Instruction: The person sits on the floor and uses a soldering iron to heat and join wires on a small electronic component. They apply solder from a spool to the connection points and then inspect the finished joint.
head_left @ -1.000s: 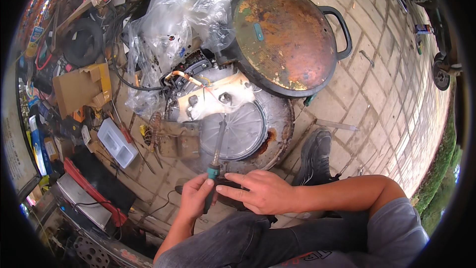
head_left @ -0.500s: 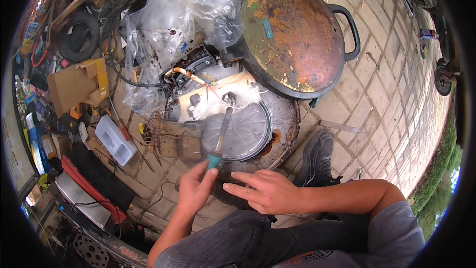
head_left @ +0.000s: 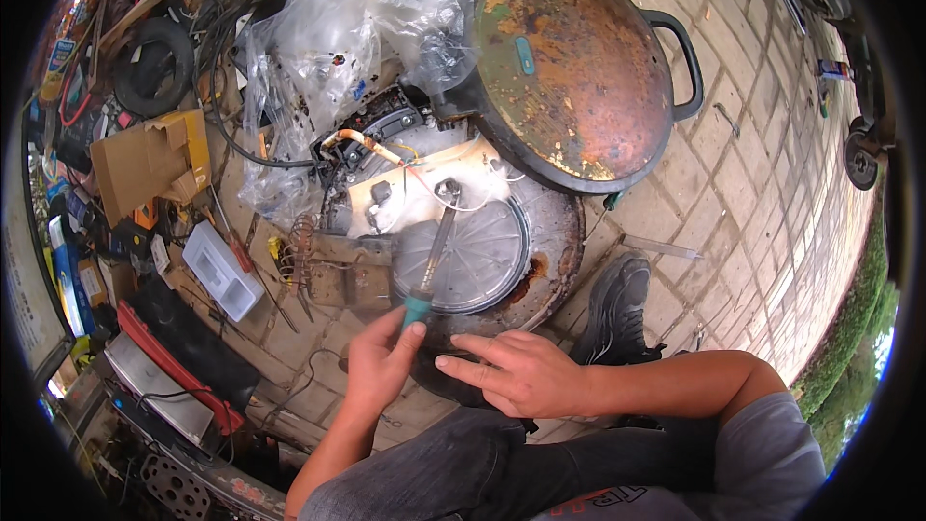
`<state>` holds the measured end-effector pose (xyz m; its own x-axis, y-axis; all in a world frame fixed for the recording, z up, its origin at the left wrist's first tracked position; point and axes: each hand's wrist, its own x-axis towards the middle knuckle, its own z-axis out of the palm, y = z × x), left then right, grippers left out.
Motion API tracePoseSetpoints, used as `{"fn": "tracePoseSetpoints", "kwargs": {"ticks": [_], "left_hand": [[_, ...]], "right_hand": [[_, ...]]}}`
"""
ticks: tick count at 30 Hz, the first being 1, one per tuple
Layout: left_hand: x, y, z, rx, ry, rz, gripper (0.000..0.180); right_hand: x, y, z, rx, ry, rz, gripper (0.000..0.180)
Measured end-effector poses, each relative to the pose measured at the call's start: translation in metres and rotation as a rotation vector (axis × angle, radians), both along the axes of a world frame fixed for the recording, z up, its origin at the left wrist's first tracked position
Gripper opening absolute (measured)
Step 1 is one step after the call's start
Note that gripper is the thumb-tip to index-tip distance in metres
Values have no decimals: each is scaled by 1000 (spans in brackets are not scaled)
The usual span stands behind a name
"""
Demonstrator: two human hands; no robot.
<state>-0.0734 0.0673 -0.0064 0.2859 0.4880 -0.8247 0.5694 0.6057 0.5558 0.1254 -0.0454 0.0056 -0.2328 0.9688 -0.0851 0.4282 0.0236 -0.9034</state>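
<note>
The soldering iron [head_left: 431, 268] lies straight ahead of the left hand [head_left: 379, 364], gripped by its handle; its long axis runs away from the person, leaning a little to the right. Its far end meets the right-hand dark patch on a white padded board [head_left: 405, 195] in this view, though whether they touch cannot be told. The iron has a teal handle and a slim metal shaft, grey and worn, with a brownish stretch near the handle.

The left hand is wrapped around that handle. The right hand [head_left: 526, 373] sits just beside it, apart, two fingers stretched toward the handle and parted, with nothing visible between them; the left is nearer the iron.

Under the shaft is a clear ribbed disc [head_left: 473, 260] on a rusty round base [head_left: 557, 265]. Beyond, to the right, stands a big stained pan [head_left: 579, 68] with a black handle; a crumpled plastic bag [head_left: 338, 19] lies to its left. A wire coil [head_left: 303, 251] and a pale plastic tray [head_left: 223, 270] are left of the disc, on the paving.
</note>
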Motion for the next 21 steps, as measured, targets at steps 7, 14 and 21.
{"fn": "tracePoseSetpoints", "kwargs": {"ticks": [7, 14, 21], "left_hand": [[3, 2, 2, -3, 15, -3, 37], [4, 3, 2, -6, 27, -12, 37], [3, 1, 0, 23, 6, -17, 36]], "right_hand": [[-1, -1, 0, -10, 5, -3, 62], [-3, -3, -1, -1, -8, -18, 62], [-2, -2, 1, 7, -10, -13, 61]]}}
